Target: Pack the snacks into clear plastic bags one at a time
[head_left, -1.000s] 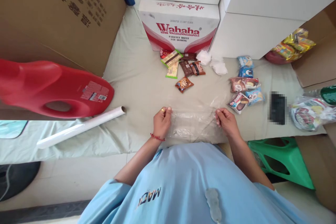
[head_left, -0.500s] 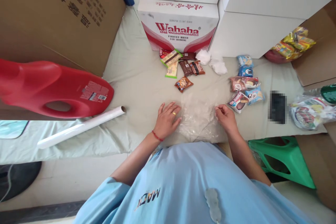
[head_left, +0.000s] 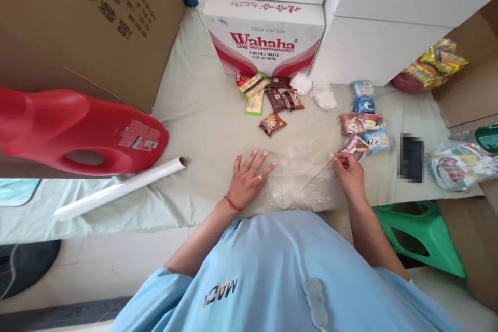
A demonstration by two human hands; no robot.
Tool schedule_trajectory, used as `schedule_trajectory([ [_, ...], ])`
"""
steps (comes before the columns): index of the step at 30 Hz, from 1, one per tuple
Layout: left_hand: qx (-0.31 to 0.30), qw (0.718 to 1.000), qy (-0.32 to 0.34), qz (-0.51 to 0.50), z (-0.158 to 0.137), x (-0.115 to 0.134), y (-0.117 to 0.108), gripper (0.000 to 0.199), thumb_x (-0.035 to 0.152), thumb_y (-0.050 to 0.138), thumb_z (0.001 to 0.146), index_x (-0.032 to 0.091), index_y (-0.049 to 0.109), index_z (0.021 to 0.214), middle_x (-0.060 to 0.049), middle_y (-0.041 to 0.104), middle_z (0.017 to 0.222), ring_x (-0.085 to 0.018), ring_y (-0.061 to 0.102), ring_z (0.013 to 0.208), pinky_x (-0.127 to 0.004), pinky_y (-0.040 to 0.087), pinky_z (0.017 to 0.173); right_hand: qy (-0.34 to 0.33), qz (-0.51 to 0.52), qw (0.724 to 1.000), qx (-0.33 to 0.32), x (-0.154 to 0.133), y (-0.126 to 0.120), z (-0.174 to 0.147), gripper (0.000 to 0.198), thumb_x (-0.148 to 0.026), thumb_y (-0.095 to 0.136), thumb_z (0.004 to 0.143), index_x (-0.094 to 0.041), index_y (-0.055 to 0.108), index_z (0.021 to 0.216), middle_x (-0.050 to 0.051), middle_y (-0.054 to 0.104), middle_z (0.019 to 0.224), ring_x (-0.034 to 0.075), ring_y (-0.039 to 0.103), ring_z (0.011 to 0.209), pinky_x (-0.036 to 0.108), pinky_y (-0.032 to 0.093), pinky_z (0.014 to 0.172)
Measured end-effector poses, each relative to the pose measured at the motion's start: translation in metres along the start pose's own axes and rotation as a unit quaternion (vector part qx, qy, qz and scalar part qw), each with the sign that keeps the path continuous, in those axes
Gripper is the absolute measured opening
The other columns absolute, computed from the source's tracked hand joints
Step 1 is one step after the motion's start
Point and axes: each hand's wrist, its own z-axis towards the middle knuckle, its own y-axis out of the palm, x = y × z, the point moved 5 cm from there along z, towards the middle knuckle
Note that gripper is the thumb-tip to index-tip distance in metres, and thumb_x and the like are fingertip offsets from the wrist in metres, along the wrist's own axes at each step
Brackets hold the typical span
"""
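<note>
A crumpled clear plastic bag (head_left: 301, 179) lies on the cloth-covered table between my hands. My left hand (head_left: 249, 179) rests flat at the bag's left edge, fingers spread. At the opposite edge, my right hand (head_left: 350, 172) pinches the plastic between thumb and fingers. Just beyond that hand are several wrapped snacks, among them a brown-and-white packet (head_left: 355, 145) and a light blue packet (head_left: 376, 140). Farther back, in the middle, sit an orange-brown cookie packet (head_left: 273, 124), dark brown packets (head_left: 276, 99) and green-edged yellow bars (head_left: 254, 86).
Crumpled white tissues (head_left: 323, 98) lie before a Wahaha carton (head_left: 264, 36). On the left are a red jug (head_left: 85, 129), a white roll (head_left: 120, 189) and a large cardboard box (head_left: 116, 26). A bagged bundle (head_left: 459, 166) stands at right, above a green stool (head_left: 424, 238).
My right hand has moved right, drawing the bag's edge with it. The fingers of my left hand have spread wider. The snacks have stayed put.
</note>
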Motion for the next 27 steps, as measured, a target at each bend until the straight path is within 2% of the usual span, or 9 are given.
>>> schedule_trajectory([
  [3, -0.034, 0.999, 0.037, -0.016, 0.000, 0.007, 0.006, 0.051, 0.013, 0.046, 0.102, 0.040, 0.064, 0.141, -0.001, 0.059, 0.156, -0.025, 0.035, 0.159, -0.066, 0.003, 0.131, 0.002, -0.021, 1.000, 0.010, 0.007, -0.012, 0.004, 0.046, -0.055, 0.069, 0.077, -0.019, 0.065, 0.104, -0.001, 0.062, 0.075, 0.016, 0.054, 0.063, 0.030, 0.044, 0.062],
  [6, -0.039, 0.999, -0.006, -0.022, 0.004, 0.002, 0.007, 0.043, 0.019, 0.047, 0.102, 0.035, 0.067, 0.137, -0.004, 0.059, 0.156, -0.030, 0.036, 0.158, -0.072, 0.003, 0.128, -0.018, -0.078, 0.996, 0.032, 0.008, -0.028, 0.004, 0.042, -0.054, 0.066, 0.080, -0.018, 0.067, 0.103, 0.000, 0.063, 0.076, 0.017, 0.054, 0.064, 0.032, 0.046, 0.064],
  [11, -0.052, 0.995, -0.055, -0.067, 0.009, -0.004, 0.003, 0.043, 0.030, 0.047, 0.103, 0.026, 0.063, 0.142, -0.011, 0.058, 0.157, -0.030, 0.041, 0.155, -0.068, 0.014, 0.129, -0.184, -0.202, 0.959, 0.079, -0.035, -0.040, -0.020, 0.032, -0.048, 0.060, 0.092, -0.019, 0.071, 0.099, 0.010, 0.068, 0.100, 0.021, 0.060, 0.078, 0.040, 0.053, 0.078],
  [13, -0.053, 0.992, -0.066, -0.098, 0.011, -0.004, 0.002, 0.043, 0.035, 0.044, 0.105, 0.023, 0.064, 0.141, -0.012, 0.061, 0.152, -0.028, 0.044, 0.152, -0.064, 0.015, 0.129, -0.244, -0.181, 0.952, 0.015, -0.059, -0.027, -0.036, 0.028, -0.045, 0.057, 0.098, -0.022, 0.072, 0.100, 0.010, 0.069, 0.100, 0.023, 0.063, 0.085, 0.039, 0.055, 0.081],
  [14, -0.047, 0.990, -0.078, -0.111, 0.013, -0.005, 0.001, 0.043, 0.037, 0.041, 0.106, 0.023, 0.065, 0.139, -0.011, 0.064, 0.150, -0.027, 0.045, 0.151, -0.063, 0.016, 0.130, -0.273, -0.169, 0.946, -0.053, -0.070, -0.014, -0.045, 0.026, -0.043, 0.055, 0.101, -0.023, 0.072, 0.100, 0.009, 0.070, 0.098, 0.023, 0.064, 0.087, 0.039, 0.055, 0.081],
  [16, -0.028, 0.985, -0.106, -0.132, 0.016, -0.007, 0.001, 0.043, 0.038, 0.035, 0.108, 0.023, 0.069, 0.132, -0.009, 0.068, 0.144, -0.024, 0.049, 0.148, -0.061, 0.019, 0.129, -0.325, -0.160, 0.906, -0.220, -0.084, 0.018, -0.065, 0.026, -0.038, 0.051, 0.104, -0.025, 0.074, 0.104, 0.009, 0.072, 0.096, 0.023, 0.066, 0.091, 0.038, 0.056, 0.084],
  [18, -0.011, 0.981, -0.132, -0.145, 0.019, -0.008, 0.003, 0.045, 0.038, 0.033, 0.109, 0.024, 0.073, 0.122, -0.007, 0.072, 0.138, -0.024, 0.053, 0.144, -0.058, 0.024, 0.128, -0.355, -0.177, 0.853, -0.340, -0.088, 0.048, -0.084, 0.028, -0.032, 0.048, 0.105, -0.025, 0.075, 0.112, 0.010, 0.074, 0.105, 0.024, 0.069, 0.097, 0.038, 0.057, 0.085],
  [23, 0.010, 0.978, -0.146, -0.150, 0.027, -0.012, 0.008, 0.036, 0.037, 0.049, 0.101, 0.022, 0.074, 0.123, -0.009, 0.073, 0.133, -0.026, 0.058, 0.136, -0.056, 0.037, 0.123, -0.382, -0.230, 0.799, -0.404, -0.074, 0.095, -0.101, 0.037, -0.020, 0.048, 0.103, -0.023, 0.069, 0.133, 0.015, 0.063, 0.146, 0.024, 0.071, 0.113, 0.038, 0.059, 0.090],
  [27, 0.028, 0.972, -0.157, -0.172, 0.036, -0.021, 0.005, 0.039, 0.030, 0.052, 0.095, 0.019, 0.072, 0.127, -0.011, 0.072, 0.132, -0.026, 0.061, 0.129, -0.049, 0.046, 0.117, -0.417, -0.279, 0.723, -0.475, -0.067, 0.117, -0.111, 0.048, -0.016, 0.052, 0.099, -0.031, 0.065, 0.143, 0.006, 0.047, 0.166, 0.024, 0.073, 0.112, 0.035, 0.059, 0.088],
])
